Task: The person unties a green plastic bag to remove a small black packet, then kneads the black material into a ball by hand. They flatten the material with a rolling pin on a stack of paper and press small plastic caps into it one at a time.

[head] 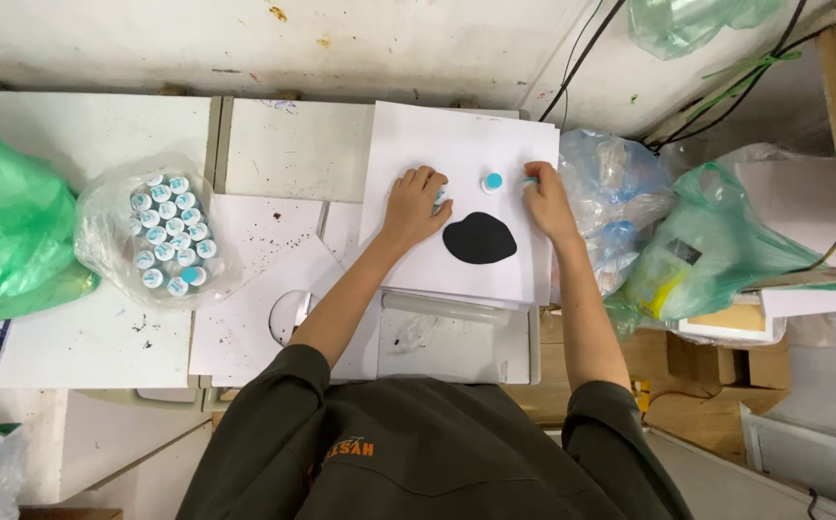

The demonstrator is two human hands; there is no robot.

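White sheet (457,144): vial (492,181) between hands.

- Bright, even light from overhead; white paper (457,154) near washed out.
- Shadows soft and short, under the forearms.
- Mild glare on clear bag (158,231) of vials.
- Centre sharp; wide-lens bending at edges, table lines bow.

Blue-capped white vial (492,182) upright on paper
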